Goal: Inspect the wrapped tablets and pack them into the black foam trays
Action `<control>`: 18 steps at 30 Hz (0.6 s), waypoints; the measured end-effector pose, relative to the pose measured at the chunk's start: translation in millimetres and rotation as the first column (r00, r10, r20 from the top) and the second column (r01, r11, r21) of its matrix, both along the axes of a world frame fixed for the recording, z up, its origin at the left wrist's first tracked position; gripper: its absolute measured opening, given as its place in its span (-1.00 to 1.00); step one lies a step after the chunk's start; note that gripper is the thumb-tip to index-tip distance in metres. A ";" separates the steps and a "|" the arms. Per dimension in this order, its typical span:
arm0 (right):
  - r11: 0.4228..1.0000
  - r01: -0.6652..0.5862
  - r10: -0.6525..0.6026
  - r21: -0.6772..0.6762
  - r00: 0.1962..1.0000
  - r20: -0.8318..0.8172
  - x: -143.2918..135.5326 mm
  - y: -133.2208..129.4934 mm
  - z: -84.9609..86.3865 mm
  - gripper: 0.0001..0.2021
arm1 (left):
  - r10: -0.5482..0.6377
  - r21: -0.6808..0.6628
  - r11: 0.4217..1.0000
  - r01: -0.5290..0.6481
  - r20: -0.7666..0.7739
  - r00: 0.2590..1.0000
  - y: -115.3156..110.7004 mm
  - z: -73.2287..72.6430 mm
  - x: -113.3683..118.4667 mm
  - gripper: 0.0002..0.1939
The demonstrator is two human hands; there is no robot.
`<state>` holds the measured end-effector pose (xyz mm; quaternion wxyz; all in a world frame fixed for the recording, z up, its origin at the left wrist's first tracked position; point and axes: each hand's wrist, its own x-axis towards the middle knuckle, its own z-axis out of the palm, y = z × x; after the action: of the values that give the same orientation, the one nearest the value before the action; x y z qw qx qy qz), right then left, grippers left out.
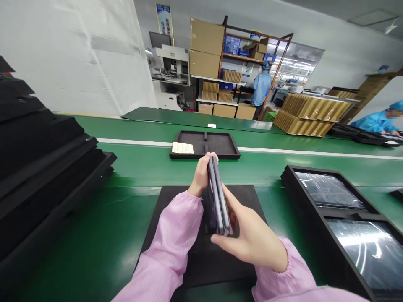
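Two thin flat devices that look like tablets [217, 197] are held on edge, face to face, above a black mat [192, 268]. My left hand [201, 172] grips them at the far end, fingers closed round the edge. At the near end my right hand [248, 230] wraps round their right side, with the thumb under the lower corner. Their broad faces are seen almost edge-on, so what is on them is mostly hidden. Beyond my hands lies a black foam tray [223, 144] with two compartments and a yellow paper slip [182, 147] on its left part.
Black trays [47, 167] are stacked high at the left. To the right, a black tray [307, 214] holds two film-covered flat panels [330, 191]. Cardboard dividers [308, 113] stand across the green bench [132, 163]. A co-worker [378, 121] is at the far right, another person [261, 88] behind.
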<state>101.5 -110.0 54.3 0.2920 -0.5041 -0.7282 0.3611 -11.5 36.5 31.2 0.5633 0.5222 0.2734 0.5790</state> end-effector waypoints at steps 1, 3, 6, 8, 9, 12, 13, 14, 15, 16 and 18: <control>0.999 -0.030 0.030 -0.025 1.000 0.000 3.3 -0.8 2.2 -0.01 | -0.011 0.043 0.999 0.011 0.000 1.000 -0.7 -0.8 0.2 -0.41; 0.995 -0.086 0.085 -0.047 0.996 -0.012 9.7 -2.8 5.1 0.01 | -0.030 0.097 0.995 0.030 -0.007 1.000 -1.9 -1.3 -0.7 -0.44; 0.988 -0.147 0.146 -0.052 0.989 -0.025 18.0 -5.9 6.2 0.03 | -0.054 0.121 0.991 0.058 -0.036 0.998 -4.1 -0.2 -2.9 -0.46; 0.982 -0.183 0.182 -0.048 0.983 -0.028 22.4 -8.0 5.7 0.03 | -0.068 0.148 0.986 0.075 -0.051 0.996 -6.1 0.7 -3.9 -0.48; 0.979 -0.200 0.199 -0.046 0.979 -0.032 24.2 -9.1 5.3 0.04 | -0.073 0.160 0.984 0.081 -0.056 0.996 -7.1 1.0 -4.1 -0.49; 0.967 -0.250 0.248 -0.045 0.968 -0.048 27.8 -11.9 4.6 0.07 | -0.086 0.182 0.979 0.097 -0.070 0.994 -10.7 1.6 -3.4 -0.52; 0.965 -0.259 0.256 -0.045 0.965 -0.056 28.5 -12.5 4.6 0.09 | -0.088 0.186 0.977 0.101 -0.076 0.993 -12.0 1.9 -2.8 -0.52; 0.964 -0.260 0.257 -0.045 0.964 -0.066 29.0 -13.0 4.8 0.09 | -0.088 0.190 0.976 0.103 -0.086 0.992 -13.5 2.4 -2.2 -0.53; 0.965 -0.257 0.253 -0.048 0.965 -0.077 29.2 -13.4 5.2 0.08 | -0.085 0.196 0.975 0.103 -0.099 0.991 -15.1 3.0 -1.6 -0.53; 0.967 -0.250 0.244 -0.053 0.966 -0.087 29.3 -13.6 5.8 0.05 | -0.082 0.204 0.973 0.104 -0.114 0.990 -16.7 3.8 -1.1 -0.54; 0.970 -0.235 0.229 -0.059 0.969 -0.089 29.2 -14.0 7.4 -0.03 | -0.071 0.228 0.968 0.104 -0.146 0.987 -20.0 5.7 -0.6 -0.54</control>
<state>130.7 -123.9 61.7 0.2597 -0.4101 -0.7567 0.4379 -12.1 16.5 37.0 0.5027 0.6350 0.2175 0.5447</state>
